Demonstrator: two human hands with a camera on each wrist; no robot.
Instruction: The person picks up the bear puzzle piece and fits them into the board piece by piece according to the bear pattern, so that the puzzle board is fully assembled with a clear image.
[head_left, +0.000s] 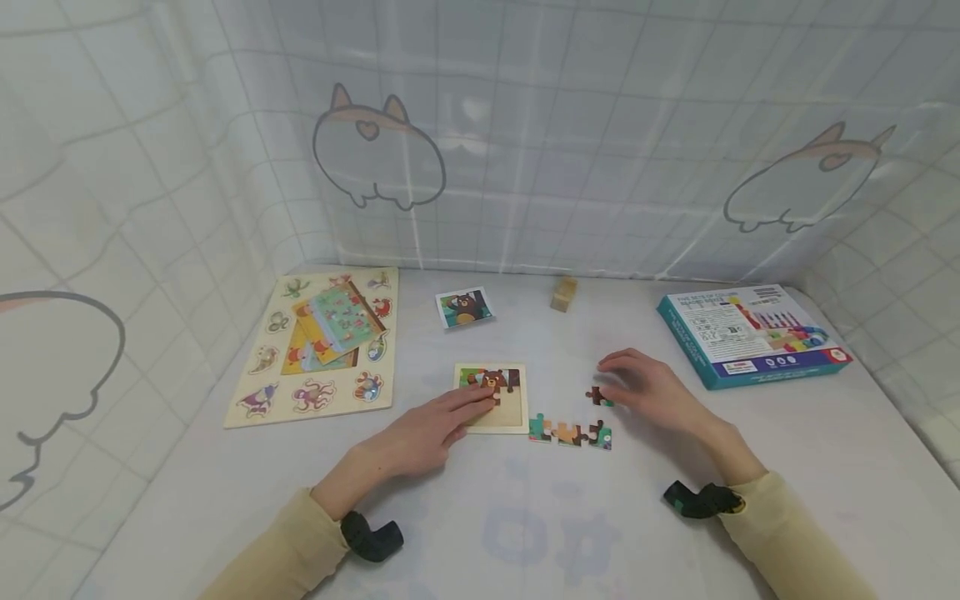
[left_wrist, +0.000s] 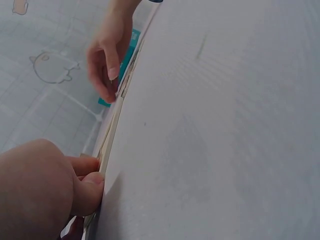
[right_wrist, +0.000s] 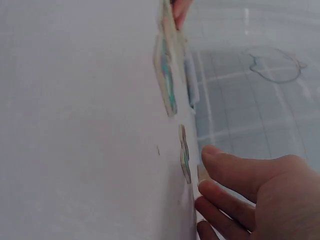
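you have a white table [head_left: 450,554] in front of you, its surface pale with faint bluish marks on the side nearest you; near its middle a square wooden puzzle tray [head_left: 498,431] lies flat; just beside the tray's near right corner, three puzzle pieces [head_left: 567,434] lie close together in a row; a lone puzzle piece [head_left: 597,396] lies farther to your right; beyond the tray, toward the back, you have a bear card [head_left: 465,308] and, to its right, a small wooden block [head_left: 564,295]; on your left lies a sea animal board [head_left: 257,402]; on your right, a teal-sided box [head_left: 750,333] lies flat, set at an angle
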